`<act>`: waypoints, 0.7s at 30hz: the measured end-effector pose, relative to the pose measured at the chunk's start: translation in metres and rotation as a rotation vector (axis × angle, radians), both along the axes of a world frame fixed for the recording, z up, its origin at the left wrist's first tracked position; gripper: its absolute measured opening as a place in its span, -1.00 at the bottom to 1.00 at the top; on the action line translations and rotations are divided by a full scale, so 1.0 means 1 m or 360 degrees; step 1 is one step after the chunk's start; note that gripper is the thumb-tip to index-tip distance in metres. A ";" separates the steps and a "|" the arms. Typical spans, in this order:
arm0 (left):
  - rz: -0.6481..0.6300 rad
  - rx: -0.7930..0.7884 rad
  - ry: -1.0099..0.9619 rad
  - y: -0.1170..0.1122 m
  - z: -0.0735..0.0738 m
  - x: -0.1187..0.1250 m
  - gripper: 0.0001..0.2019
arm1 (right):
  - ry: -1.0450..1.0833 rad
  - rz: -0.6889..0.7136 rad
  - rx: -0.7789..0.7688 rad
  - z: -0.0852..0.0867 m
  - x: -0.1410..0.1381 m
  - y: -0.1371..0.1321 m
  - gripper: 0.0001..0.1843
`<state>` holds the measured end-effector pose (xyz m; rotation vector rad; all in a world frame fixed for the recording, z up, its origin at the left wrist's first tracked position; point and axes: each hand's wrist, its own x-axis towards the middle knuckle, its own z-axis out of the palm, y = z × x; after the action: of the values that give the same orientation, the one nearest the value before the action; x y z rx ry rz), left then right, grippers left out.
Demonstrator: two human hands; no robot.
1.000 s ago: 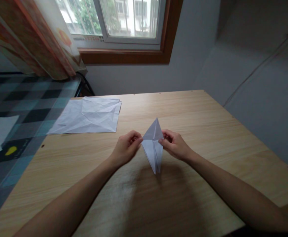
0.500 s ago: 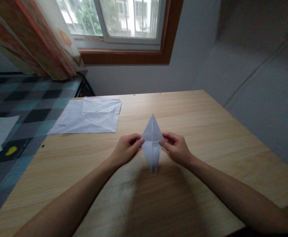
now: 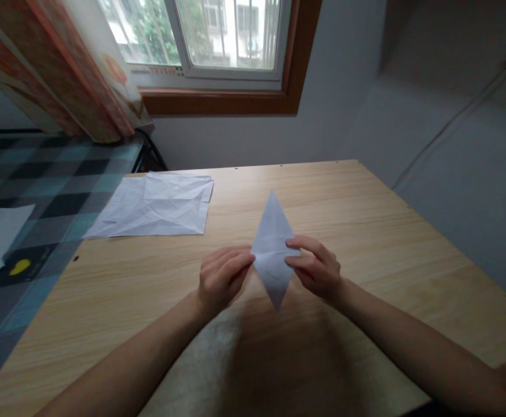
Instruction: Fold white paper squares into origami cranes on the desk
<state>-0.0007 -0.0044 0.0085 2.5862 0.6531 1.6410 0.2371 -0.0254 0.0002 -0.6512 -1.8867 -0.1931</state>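
Note:
A diamond-shaped piece of folded white paper (image 3: 272, 237) is held up over the wooden table, its long points facing up and down. Creases cross its middle. My left hand (image 3: 224, 275) pinches the left corner between thumb and fingers. At the right corner, my right hand (image 3: 318, 266) holds the paper with thumb and index finger on the near face; the corner tip shows between them. The fingers behind the paper are hidden.
Creased white sheets (image 3: 161, 205) lie at the table's (image 3: 366, 231) back left. Beside it on the left stands a checked-cloth surface (image 3: 62, 202) with a piece of white paper (image 3: 1, 237). A window (image 3: 231, 35) and a curtain (image 3: 74, 75) are behind.
The paper has been turned so that a plainer face without the centre slit and split lower tip shows. My right hand has shifted its fingers onto the near face.

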 end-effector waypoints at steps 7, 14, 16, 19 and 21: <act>0.0463 -0.0406 0.0684 0.012 -0.003 0.001 -0.86 | -0.0331 -0.0008 -0.0802 -0.011 0.005 0.024 -0.77; 0.0319 -0.0474 0.0976 0.013 -0.007 0.002 -0.82 | -0.0313 -0.0125 -0.0985 -0.010 0.004 0.022 -0.77; 0.0304 -0.0543 0.0970 0.014 -0.007 0.002 -0.83 | -0.0294 -0.0315 -0.1033 -0.009 0.001 0.021 -0.80; 0.0319 -0.0608 0.0947 0.015 -0.004 0.003 -0.87 | -0.0370 -0.0520 -0.1128 -0.007 -0.002 0.021 -0.59; 0.0344 -0.0648 0.0933 0.015 -0.002 0.003 -0.90 | -0.0422 -0.0524 -0.1175 -0.006 -0.003 0.021 -0.56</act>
<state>0.0025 0.0103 0.0062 2.7224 1.1757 0.6398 0.2342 -0.0045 -0.0055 -1.4991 -2.0858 0.2391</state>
